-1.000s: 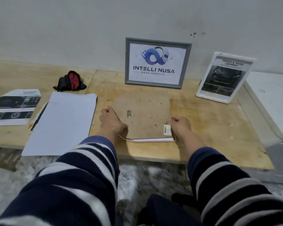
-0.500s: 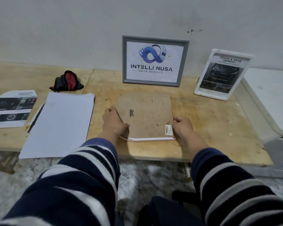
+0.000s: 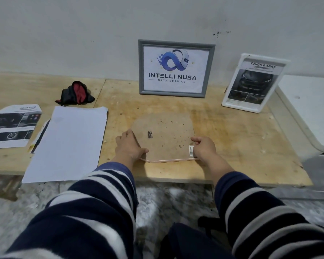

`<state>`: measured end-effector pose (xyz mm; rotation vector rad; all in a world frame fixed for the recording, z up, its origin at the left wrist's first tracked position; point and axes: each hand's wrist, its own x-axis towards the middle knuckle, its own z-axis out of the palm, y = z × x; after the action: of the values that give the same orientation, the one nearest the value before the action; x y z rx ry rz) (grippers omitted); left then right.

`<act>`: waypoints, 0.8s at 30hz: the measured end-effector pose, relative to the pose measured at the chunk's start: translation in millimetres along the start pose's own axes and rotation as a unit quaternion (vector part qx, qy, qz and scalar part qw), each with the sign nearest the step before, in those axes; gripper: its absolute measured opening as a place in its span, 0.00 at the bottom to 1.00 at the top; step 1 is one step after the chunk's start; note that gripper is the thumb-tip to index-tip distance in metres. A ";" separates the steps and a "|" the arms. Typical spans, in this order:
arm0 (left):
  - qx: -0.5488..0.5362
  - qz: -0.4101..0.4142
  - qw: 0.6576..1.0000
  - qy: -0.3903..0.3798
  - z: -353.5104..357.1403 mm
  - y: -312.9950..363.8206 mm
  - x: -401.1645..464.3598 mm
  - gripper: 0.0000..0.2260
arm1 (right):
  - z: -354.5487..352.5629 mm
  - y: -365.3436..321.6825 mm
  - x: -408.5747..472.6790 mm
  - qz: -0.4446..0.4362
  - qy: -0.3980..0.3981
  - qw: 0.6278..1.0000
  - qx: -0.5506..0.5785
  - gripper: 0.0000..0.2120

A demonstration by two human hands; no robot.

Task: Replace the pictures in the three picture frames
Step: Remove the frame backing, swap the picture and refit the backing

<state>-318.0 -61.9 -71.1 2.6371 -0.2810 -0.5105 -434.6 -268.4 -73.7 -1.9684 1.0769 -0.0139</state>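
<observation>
A picture frame lies face down at the middle of the wooden table, its brown backing board up, a pale pink rim along its near edge. My left hand grips its near left corner. My right hand grips its near right corner, beside a barcode sticker. A grey frame with a logo print leans on the wall behind. A white frame with a car picture leans at the back right.
A white sheet lies to the left of the frame, overhanging the table edge. A car brochure sits at the far left. A black and red cloth lies at the back left. A white appliance borders the table's right side.
The face-down frame has been pressed flatter onto the table. Both hands have shifted slightly on its near corners.
</observation>
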 end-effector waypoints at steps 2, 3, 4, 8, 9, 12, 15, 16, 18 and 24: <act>0.012 -0.002 1.000 -0.007 0.5 -0.9 -0.3 0.41 | 0.1 -0.3 -0.8 -0.003 0.007 0.999 -0.038 0.27; 0.013 -0.002 1.000 -0.012 0.9 -1.2 -0.6 0.41 | 0.5 -0.4 -1.2 -0.006 0.009 0.998 -0.057 0.28; 0.017 0.000 1.000 -0.016 1.3 -1.2 -1.0 0.41 | 0.7 -0.5 -1.9 -0.008 0.009 0.998 -0.069 0.28; 0.057 0.008 0.998 -0.028 -1.4 2.1 -2.8 0.37 | 4.7 -0.9 -2.3 -0.012 0.009 0.997 -0.079 0.27; 0.075 0.008 0.997 -0.030 -2.9 3.4 -2.5 0.36 | 5.8 -1.6 -2.0 -0.010 0.012 0.997 -0.078 0.27; 0.144 0.016 0.989 -0.022 -9.0 7.1 -0.1 0.36 | 7.0 -2.6 -0.4 -0.011 0.028 0.996 -0.088 0.22; 0.155 0.029 0.988 -0.007 -11.9 10.2 6.6 0.34 | 5.6 -4.2 3.6 -0.012 0.046 0.992 -0.113 0.21; 0.149 0.030 0.988 -0.005 -11.8 11.8 8.9 0.33 | 5.4 -5.6 5.3 -0.014 0.051 0.990 -0.134 0.21; 0.136 0.027 0.990 -0.004 -10.7 15.7 12.7 0.32 | 5.3 -9.7 8.1 -0.027 0.051 0.982 -0.178 0.21; 0.145 0.055 0.987 -0.040 -7.4 28.3 24.4 0.31 | 13.9 -19.4 16.6 -0.079 -0.009 0.961 -0.263 0.31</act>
<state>-296.1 -90.8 -59.6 2.8623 -0.5622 -0.5782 -405.7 -265.5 -75.0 -2.5225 0.9744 0.2244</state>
